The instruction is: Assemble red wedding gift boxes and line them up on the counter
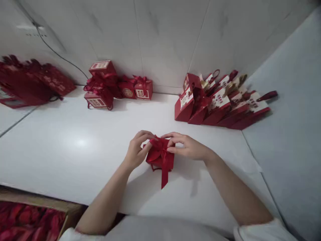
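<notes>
A red gift box (154, 164) sits on the white table (82, 167) in front of me, with a red ribbon (164, 172) tied over its top. One ribbon tail hangs down the near side onto the tabletop. My left hand (137, 147) is at the box's left, its fingers curled and pinching a loop of the ribbon. From the right, my right hand (187, 145) reaches in with thumb and fingers closing on the bow's other side. The fingertips partly cover the knot and the loops.
Against the wall stand small red boxes with bows (100, 97). Several red slanted boxes with tassels (215, 107) line the right back, near the side wall (288, 110). Red bags (32, 80) stand far left. Below the table's edge is a carton (66, 211) of red items.
</notes>
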The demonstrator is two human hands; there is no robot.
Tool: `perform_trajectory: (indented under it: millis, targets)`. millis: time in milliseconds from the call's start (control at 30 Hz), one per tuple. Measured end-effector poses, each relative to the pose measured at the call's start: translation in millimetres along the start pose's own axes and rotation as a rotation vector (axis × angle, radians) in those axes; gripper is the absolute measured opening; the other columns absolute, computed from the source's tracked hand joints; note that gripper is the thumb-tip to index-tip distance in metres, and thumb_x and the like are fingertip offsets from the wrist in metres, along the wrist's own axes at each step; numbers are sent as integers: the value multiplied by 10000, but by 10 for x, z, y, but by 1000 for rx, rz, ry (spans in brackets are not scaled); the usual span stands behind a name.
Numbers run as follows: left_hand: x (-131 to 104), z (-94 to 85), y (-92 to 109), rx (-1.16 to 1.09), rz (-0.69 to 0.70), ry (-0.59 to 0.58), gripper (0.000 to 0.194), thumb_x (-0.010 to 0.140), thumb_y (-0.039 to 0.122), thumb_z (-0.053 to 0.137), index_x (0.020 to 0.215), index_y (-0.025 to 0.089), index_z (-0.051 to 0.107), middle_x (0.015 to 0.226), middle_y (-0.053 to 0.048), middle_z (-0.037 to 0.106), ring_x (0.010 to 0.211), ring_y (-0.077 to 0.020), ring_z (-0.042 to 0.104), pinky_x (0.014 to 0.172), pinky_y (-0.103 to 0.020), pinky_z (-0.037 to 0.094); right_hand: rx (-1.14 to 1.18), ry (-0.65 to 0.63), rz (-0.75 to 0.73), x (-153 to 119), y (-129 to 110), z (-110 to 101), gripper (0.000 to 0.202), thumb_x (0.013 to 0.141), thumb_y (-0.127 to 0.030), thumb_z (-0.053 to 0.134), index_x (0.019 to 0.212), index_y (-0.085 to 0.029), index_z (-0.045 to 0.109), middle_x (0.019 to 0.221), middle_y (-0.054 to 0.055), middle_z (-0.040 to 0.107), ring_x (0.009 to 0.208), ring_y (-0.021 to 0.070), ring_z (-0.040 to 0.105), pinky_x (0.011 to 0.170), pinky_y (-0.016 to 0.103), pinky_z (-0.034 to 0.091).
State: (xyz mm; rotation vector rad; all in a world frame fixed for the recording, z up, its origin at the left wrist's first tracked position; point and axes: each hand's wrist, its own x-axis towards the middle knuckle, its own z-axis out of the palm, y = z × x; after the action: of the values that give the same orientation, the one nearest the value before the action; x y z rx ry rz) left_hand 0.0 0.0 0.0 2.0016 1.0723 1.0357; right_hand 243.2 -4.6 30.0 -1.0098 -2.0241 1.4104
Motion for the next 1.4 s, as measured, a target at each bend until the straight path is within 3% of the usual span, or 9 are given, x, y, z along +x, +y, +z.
perform_trajectory:
  millis: [133,367,633,800,900,1000,1133,1200,1400]
  targets:
    - [0,-25,29,-103,-87,-76,227,987,282,482,1008,195,690,959,-50,653,879,-133,595,799,-267,460,34,-17,18,5,5,11,181,925,-359,598,808,-226,637,1373,38,540,1256,214,523,1091,394,350]
    - [-31,-112,101,-510,-372,-332,198,963,351,540,980,163,601,584,33,554,538,-83,500,532,-206,416,29,-2,15,16,36,-9,215,936,-369,582,784,-219,594,1327,56,576,1277,209,512,1101,394,332]
    - [-18,-168,116,-449,-438,-426,168,922,298,586,989,143,589,528,44,528,457,-83,490,458,-195,417,-26,38,-15,33,58,24,189,931,-367,589,821,-213,583,1305,80,593,1260,221,531,1078,411,364]
    - [-9,-169,114,-525,-451,-517,122,899,239,598,872,155,514,553,63,460,461,-40,353,440,-159,279,-315,281,-256,-33,-99,126,128,928,-328,608,1017,-237,617,1137,69,618,1073,201,579,941,369,444]
    - [-14,-192,79,-565,-445,-583,113,883,233,599,888,158,514,575,54,473,472,-53,384,449,-171,313,-598,252,-453,-72,-211,331,271,902,-449,631,1041,-216,642,965,59,617,918,207,557,879,383,432]
    - [-21,-231,8,-585,-409,-631,96,857,217,598,901,140,561,593,33,508,487,-72,443,472,-193,366,-830,214,-458,-75,-266,616,399,874,-492,649,1100,-165,615,1054,97,620,955,250,537,877,412,410]
    - [-22,-248,-101,-678,-381,-642,125,877,242,556,858,124,593,597,10,538,482,-81,480,468,-203,362,-1012,263,-341,-69,-305,836,132,933,-171,548,1049,-138,602,1022,92,617,878,225,525,806,377,386]
    - [-25,-232,-142,-715,-378,-609,171,905,272,526,847,124,591,586,0,554,471,-94,504,462,-212,381,-1015,238,-328,-88,-333,817,144,936,-84,475,973,-149,598,932,65,611,820,206,515,761,360,370]
    - [-39,-181,-202,-745,-354,-481,219,927,314,517,841,124,584,571,-16,595,462,-98,511,469,-216,406,-846,103,-395,-182,-363,570,111,989,-160,448,948,-165,552,884,35,611,793,177,518,695,326,376]
